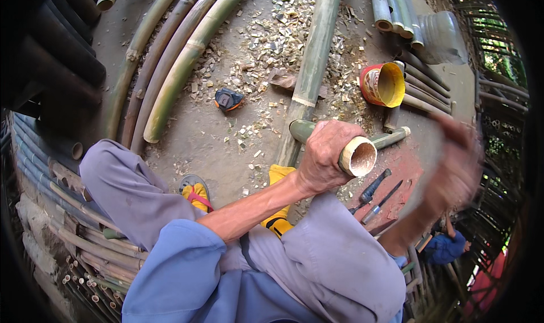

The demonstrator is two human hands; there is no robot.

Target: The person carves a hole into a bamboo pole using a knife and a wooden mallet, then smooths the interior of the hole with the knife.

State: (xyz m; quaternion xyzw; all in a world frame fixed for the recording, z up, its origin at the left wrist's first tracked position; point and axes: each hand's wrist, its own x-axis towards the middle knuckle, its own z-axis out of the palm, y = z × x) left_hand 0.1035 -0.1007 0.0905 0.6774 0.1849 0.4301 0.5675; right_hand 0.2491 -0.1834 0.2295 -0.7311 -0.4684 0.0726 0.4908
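Bamboo tube (358, 156) juts past our left fingers (340, 131) clasping it; whether our blurred right fingers (452, 131) spread, we cannot tell.

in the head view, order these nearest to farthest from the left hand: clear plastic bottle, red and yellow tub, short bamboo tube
From the left hand:
1. Short bamboo tube: gripped in the hand
2. Red and yellow tub: beyond the hand, to its right
3. Clear plastic bottle: past the tub, farther right

A red-and-yellow bucket (383, 85) is bearing a printed label (371, 85), whose lettering is staying too small to read.
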